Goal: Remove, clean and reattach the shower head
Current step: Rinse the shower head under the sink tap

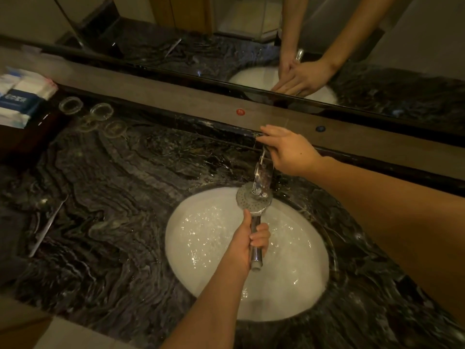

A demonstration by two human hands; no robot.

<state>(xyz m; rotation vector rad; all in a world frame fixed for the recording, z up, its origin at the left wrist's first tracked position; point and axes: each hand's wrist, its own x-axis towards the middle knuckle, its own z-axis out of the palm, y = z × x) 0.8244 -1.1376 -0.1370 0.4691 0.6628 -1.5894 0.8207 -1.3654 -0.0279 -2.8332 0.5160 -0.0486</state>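
Note:
A chrome shower head (254,200), detached from any hose, is held over the white sink basin (297,285). Its round spray face points up, directly under the spout of the chrome faucet (263,181). My left hand (249,244) is wrapped around the shower head's handle, whose open threaded end points toward me. My right hand (286,149) rests on top of the faucet at the back of the basin, fingers lying over its lever. The basin holds rippling water.
Dark veined marble counter (120,197) surrounds the basin. Two upturned glasses (102,112) and a dark tray with packaged toiletries (17,102) stand at the far left. A thin metal tool (46,226) lies on the left counter. A mirror (251,34) runs along the back.

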